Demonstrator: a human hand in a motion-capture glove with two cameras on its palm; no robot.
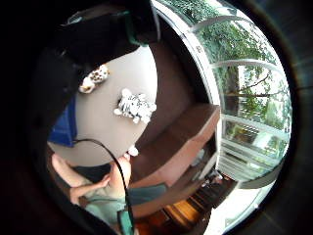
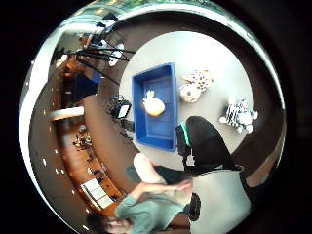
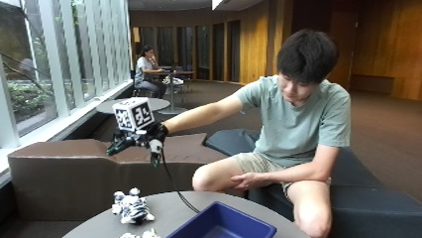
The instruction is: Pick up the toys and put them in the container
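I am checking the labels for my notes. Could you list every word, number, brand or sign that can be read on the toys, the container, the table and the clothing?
None can be read.
striped plush toy: stripes only, no text.
spotted plush toy: spots only.
blue container: plain, no label visible.
orange toy in the container: no marking.
person's T-shirt: plain.

— Where's your light coming from?
— It's daylight through the tall windows [image 3: 59, 64], at nine o'clock in the outside view. A ceiling lamp [image 3: 217, 4] glows at twelve.
— Any glare?
— The windows wash out white in places in my little-finger view, and the table [image 2: 195, 53] shines pale under my palm.
— Dark spots?
— The wood wall [image 3: 389, 49] at two o'clock sits dim. My right hand [image 3: 135, 139] reads as a black shape against the bench [image 3: 66, 168].
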